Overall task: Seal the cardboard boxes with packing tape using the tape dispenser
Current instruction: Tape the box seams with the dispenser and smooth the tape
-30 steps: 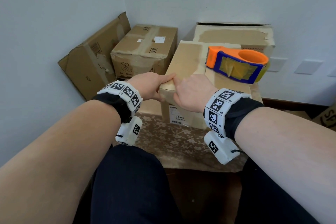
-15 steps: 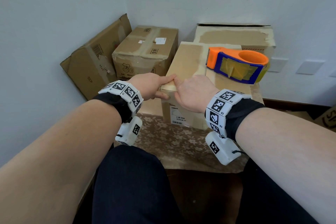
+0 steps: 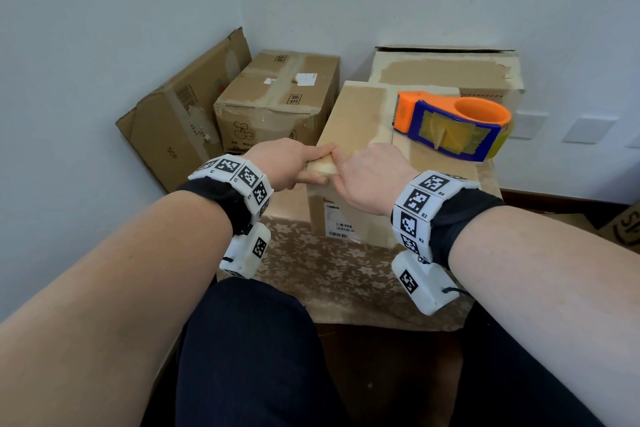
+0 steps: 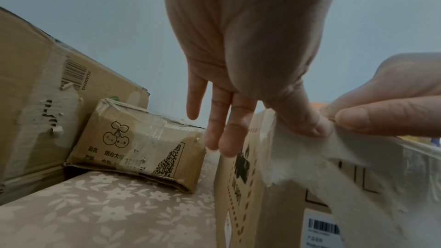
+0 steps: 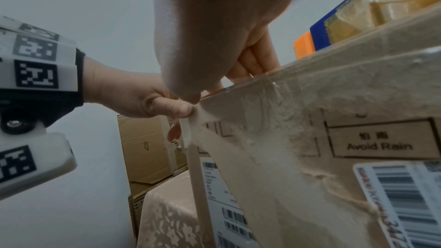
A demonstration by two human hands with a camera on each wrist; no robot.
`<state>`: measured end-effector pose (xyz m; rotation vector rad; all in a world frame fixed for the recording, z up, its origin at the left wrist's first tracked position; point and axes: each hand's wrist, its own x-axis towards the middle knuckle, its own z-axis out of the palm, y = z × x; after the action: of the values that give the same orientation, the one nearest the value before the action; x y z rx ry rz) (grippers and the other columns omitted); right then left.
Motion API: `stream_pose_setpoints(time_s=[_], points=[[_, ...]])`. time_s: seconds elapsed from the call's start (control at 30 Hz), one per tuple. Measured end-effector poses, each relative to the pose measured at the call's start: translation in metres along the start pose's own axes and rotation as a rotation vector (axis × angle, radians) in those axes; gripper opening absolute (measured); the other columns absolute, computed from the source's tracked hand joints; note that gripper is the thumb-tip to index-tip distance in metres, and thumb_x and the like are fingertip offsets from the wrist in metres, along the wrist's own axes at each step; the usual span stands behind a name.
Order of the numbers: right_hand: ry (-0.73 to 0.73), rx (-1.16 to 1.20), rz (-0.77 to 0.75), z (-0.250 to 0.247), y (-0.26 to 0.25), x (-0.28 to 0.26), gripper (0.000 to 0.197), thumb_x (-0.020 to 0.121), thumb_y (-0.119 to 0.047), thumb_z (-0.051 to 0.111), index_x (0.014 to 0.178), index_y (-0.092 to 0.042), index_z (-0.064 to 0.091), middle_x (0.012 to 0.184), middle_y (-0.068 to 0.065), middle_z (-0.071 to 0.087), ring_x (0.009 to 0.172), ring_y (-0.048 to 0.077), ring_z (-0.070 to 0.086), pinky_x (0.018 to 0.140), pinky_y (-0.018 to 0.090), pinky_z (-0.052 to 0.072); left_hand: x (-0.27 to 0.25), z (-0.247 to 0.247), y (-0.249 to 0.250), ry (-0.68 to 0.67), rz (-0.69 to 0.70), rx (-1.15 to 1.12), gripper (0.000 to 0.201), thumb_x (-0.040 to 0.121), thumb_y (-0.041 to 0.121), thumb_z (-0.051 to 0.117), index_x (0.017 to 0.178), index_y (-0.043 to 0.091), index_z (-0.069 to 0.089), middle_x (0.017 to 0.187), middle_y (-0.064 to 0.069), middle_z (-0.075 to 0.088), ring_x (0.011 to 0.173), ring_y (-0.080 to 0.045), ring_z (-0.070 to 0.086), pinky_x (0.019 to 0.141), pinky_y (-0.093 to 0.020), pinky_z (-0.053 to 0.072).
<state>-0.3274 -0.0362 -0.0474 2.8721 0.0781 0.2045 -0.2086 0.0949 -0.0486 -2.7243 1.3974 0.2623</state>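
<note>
A tan cardboard box (image 3: 360, 114) stands on the table, and the orange-and-blue tape dispenser (image 3: 450, 125) lies on its top at the far right. Both hands meet at the box's near left top corner. My left hand (image 3: 320, 163) pinches a loose end of whitish tape (image 4: 298, 148) there, thumb on the front face and the other fingers hanging straight. My right hand (image 3: 337, 173) pinches the same tape end (image 5: 188, 131) beside it, thumb on the front and fingers on the box top. The dispenser (image 5: 358, 16) lies untouched.
A taped box with a cherry print (image 3: 277, 104) sits behind at the left. A flattened carton (image 3: 180, 125) leans on the left wall, and a bigger torn box (image 3: 446, 69) stands at the back. A floral cloth (image 3: 329, 270) covers the table. My legs (image 3: 249, 357) are close below.
Both hands stay at the box's near left corner, with only slight finger movement on the tape. The dispenser has not moved.
</note>
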Motion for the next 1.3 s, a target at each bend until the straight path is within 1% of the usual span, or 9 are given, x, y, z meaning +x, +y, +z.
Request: stream_pose_setpoints(time_s=[0.2,0.33,0.4,0.5,0.63,0.77,0.9,1.13,1.3], points=[[-0.007,0.002,0.009,0.000,0.003,0.001,0.051,0.100,-0.041,0.025,0.136,-0.009,0.044,0.089,0.008,0.061,0.070,0.023,0.041,0.057,0.033,0.031,-0.001,-0.004,0.001,-0.027,0.003,-0.075,0.066,0.093,0.054,0.043,0.151,0.036,0.015,0.073,-0.002,0.066,0.085,-0.019,0.063,0.075,-0.030,0.047],[0.017,-0.012,-0.015,0.000,0.014,0.000,0.066,0.096,-0.058,0.014,0.115,-0.015,0.060,0.066,0.000,0.049,0.064,0.021,0.044,0.046,0.028,0.022,0.001,-0.007,-0.002,-0.071,0.012,-0.182,0.060,0.096,0.050,0.040,0.150,0.035,0.020,0.075,0.001,0.066,0.087,-0.016,0.060,0.088,-0.030,0.045],[0.030,0.025,0.003,0.002,0.022,0.001,0.070,0.095,-0.059,0.010,0.106,-0.020,0.067,0.063,-0.002,0.046,0.065,0.020,0.048,0.048,0.027,0.029,0.001,-0.009,-0.002,-0.055,0.005,-0.272,0.051,0.097,0.051,0.035,0.144,0.030,0.037,0.078,-0.002,0.068,0.084,-0.013,0.058,0.086,-0.028,0.040],[0.055,0.109,0.049,0.005,0.033,0.003,0.058,0.098,-0.053,0.019,0.107,-0.028,0.071,0.083,0.000,0.064,0.077,0.022,0.056,0.059,0.029,0.041,0.004,-0.012,0.000,-0.004,-0.019,-0.401,0.052,0.098,0.052,0.031,0.109,0.016,0.067,0.087,-0.003,0.071,0.077,-0.015,0.062,0.085,-0.031,0.043],[0.053,0.153,0.047,0.009,0.045,0.004,0.045,0.096,-0.056,0.033,0.113,-0.035,0.068,0.102,-0.001,0.069,0.093,0.022,0.060,0.065,0.030,0.045,0.007,-0.013,0.001,-0.006,-0.044,-0.371,0.048,0.093,0.044,0.053,0.138,0.029,0.048,0.119,0.007,0.062,0.087,-0.012,0.062,0.080,-0.021,0.036],[0.014,0.169,0.076,0.014,0.047,0.000,0.046,0.091,-0.064,0.037,0.118,-0.038,0.065,0.108,0.001,0.067,0.100,0.024,0.058,0.070,0.033,0.045,0.005,-0.016,0.006,-0.008,-0.058,-0.289,0.064,0.085,0.050,0.060,0.143,0.030,0.041,0.093,0.007,0.055,0.082,-0.010,0.047,0.073,-0.021,0.031],[-0.010,0.123,0.044,0.015,0.046,0.000,0.056,0.089,-0.070,0.035,0.121,-0.034,0.062,0.108,0.001,0.066,0.102,0.024,0.058,0.068,0.031,0.041,0.004,-0.017,0.009,-0.031,-0.050,-0.215,0.071,0.083,0.053,0.062,0.145,0.030,0.036,0.119,-0.008,0.059,0.095,-0.017,0.049,0.076,-0.022,0.031],[0.001,0.009,0.038,0.014,0.037,0.001,0.056,0.090,-0.067,0.034,0.107,-0.024,0.066,0.078,-0.001,0.051,0.076,0.021,0.048,0.059,0.031,0.034,0.009,-0.027,0.020,-0.096,-0.057,0.054,0.075,0.085,0.056,0.058,0.148,0.029,0.029,0.129,-0.014,0.054,0.114,-0.029,0.052,0.086,-0.031,0.037],[0.005,-0.058,0.009,0.013,0.033,0.000,0.058,0.091,-0.065,0.034,0.104,-0.019,0.065,0.077,0.001,0.051,0.085,0.024,0.059,0.060,0.031,0.035,0.013,-0.032,0.028,-0.162,-0.067,0.216,0.078,0.088,0.056,0.053,0.152,0.028,0.019,0.137,-0.012,0.049,0.122,-0.029,0.048,0.102,-0.038,0.039]])
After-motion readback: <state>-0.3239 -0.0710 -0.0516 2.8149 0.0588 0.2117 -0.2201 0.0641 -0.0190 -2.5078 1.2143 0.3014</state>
